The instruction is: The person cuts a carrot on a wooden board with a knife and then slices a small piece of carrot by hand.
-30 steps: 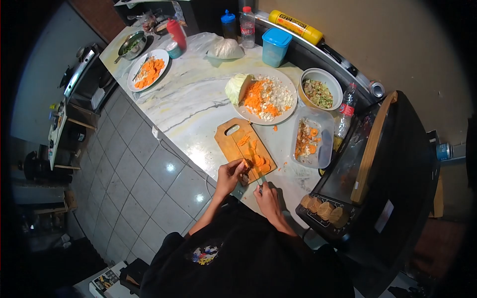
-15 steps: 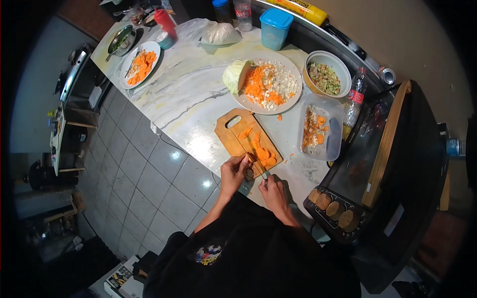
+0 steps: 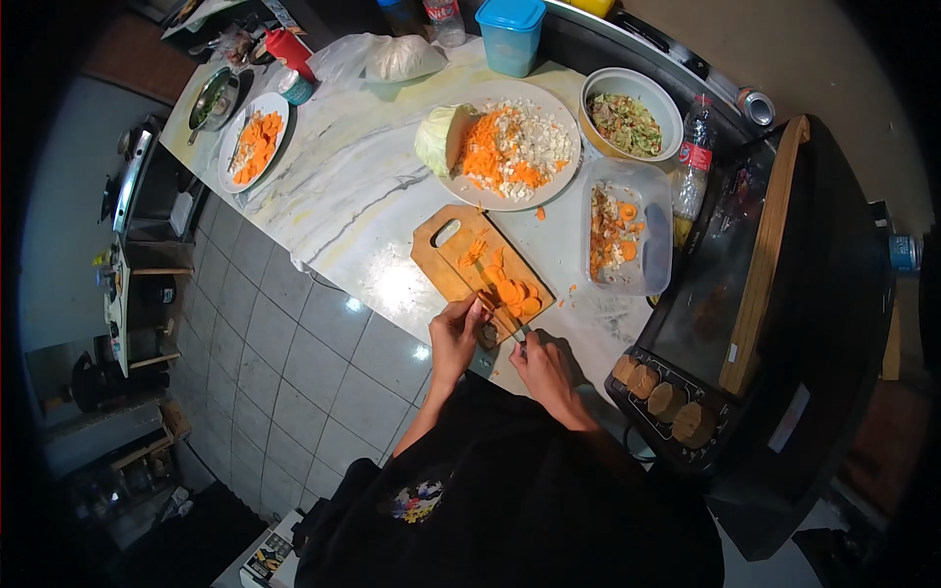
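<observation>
A wooden cutting board (image 3: 438, 257) lies near the counter's front edge. Carrot slices (image 3: 515, 292) are heaped on its right half, with thin carrot strips (image 3: 474, 251) nearer the handle slot. My left hand (image 3: 455, 339) is closed at the board's left edge, fingertips pinching a small orange piece that looks like carrot. My right hand (image 3: 542, 367) wraps round the handle of a knife (image 3: 506, 318) at the near corner. The blade slants across the board beside my left fingertips, between them and the slices. My right fingers partly hide the handle.
Beyond the board stands a plate (image 3: 566, 186) of chopped carrot and white bits, a cabbage piece (image 3: 438, 139) at its rim. A clear plastic tub (image 3: 657, 269) with scraps, a bowl (image 3: 588, 122) and a bottle (image 3: 694, 162) are right, beside a black appliance (image 3: 823, 294).
The whole view has shifted slightly, with the counter items now higher and further left. Both hands stay at the board, the left still pinching and the right still on the knife.
</observation>
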Motion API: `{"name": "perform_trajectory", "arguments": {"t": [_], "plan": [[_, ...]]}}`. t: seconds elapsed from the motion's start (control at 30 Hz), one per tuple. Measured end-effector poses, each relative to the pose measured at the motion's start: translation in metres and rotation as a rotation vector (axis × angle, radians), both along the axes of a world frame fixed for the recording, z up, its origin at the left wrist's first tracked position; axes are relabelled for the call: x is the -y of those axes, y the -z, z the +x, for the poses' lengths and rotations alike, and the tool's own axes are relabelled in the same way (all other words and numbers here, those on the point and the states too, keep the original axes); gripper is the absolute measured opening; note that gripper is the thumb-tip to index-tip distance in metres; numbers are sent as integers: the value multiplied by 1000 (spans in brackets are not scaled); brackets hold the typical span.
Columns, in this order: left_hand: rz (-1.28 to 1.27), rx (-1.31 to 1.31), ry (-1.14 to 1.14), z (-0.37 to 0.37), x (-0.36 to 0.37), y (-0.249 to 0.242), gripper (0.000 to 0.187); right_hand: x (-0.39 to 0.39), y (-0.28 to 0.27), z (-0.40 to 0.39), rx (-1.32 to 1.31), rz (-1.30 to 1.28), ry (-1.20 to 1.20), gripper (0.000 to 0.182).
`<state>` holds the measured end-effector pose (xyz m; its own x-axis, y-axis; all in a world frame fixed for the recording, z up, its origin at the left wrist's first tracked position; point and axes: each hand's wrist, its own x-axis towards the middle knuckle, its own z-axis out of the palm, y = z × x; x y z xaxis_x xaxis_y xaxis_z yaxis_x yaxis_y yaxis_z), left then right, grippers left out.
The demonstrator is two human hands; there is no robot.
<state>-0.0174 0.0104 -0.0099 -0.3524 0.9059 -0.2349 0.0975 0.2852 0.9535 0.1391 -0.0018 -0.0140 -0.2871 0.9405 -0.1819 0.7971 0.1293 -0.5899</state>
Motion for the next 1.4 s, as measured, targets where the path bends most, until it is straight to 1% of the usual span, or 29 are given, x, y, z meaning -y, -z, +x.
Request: {"name": "perform_trajectory", "arguments": {"t": [0.03, 0.1, 0.2, 0.37, 0.53, 0.63, 0.67, 0.73, 0.77, 0.83, 0.87, 0.9, 0.97, 1.0, 1.03, 1.1, 1.13, 1.2, 1.23, 1.3, 1.33, 1.4], "plan": [[21, 26, -15, 1, 0, 1, 27, 0, -1, 0, 1, -1, 1, 26], [22, 51, -22, 1, 1, 2, 27, -2, -4, 0, -36, -88, 20, 25], [21, 73, -33, 1, 2, 4, 27, -3, -4, 0, -32, -115, 6, 25], [36, 8, -9, -1, 3, 3, 27, -3, -8, 0, -18, -104, 0, 26], [-11, -16, 19, -1, 3, -1, 29, -5, -8, 1, -27, -97, -39, 26], [53, -14, -22, 1, 1, -2, 26, -5, -7, 2, -22, -108, -27, 27], [56, -14, -23, 0, 1, -3, 26, -5, -3, 3, -27, -139, -24, 27], [-61, 64, -97, -5, -2, -21, 24, -5, 0, 4, -32, -167, -21, 28], [-60, 64, -97, -8, -3, -28, 24, -5, 1, 4, -47, -181, -25, 28], [-34, -286, -129, -16, -7, -38, 21, -5, 2, 4, -63, -194, -32, 29], [71, -400, -136, -19, -9, -39, 14, -6, 2, 4, -70, -161, -21, 26], [71, -402, -139, -24, -13, -43, 14, -5, 1, 4, -76, -129, -10, 25], [515, -735, 16, -29, -25, -60, 9, -6, 1, 4, -88, -113, -17, 24], [525, -733, 81, -29, -27, -72, 11, -6, 0, 4, -98, -97, -21, 24], [526, -734, 79, -29, -33, -82, 11, -6, 0, 4, -98, -96, -22, 24], [739, -849, 363, -29, -47, -97, 17, -7, -1, 6, -98, -173, -54, 28], [738, -851, 358, -27, -53, -100, 17, -7, -1, 6, -98, -172, -59, 28], [604, -959, 648, -22, -67, -103, 29, -7, -1, 5, -88, -156, -55, 27], [604, -962, 644, -21, -74, -96, 29, -7, 0, 5, -88, -154, -58, 27], [516, -1145, 781, -21, -85, -62, 37, -7, 0, 6, -94, -158, -66, 26], [417, -1201, 863, -23, -88, -54, 41, -7, 0, 6, -93, -155, -66, 26], [434, -1176, 866, -24, -88, -48, 41, -6, -2, 4, -53, -100, -57, 26]]}}
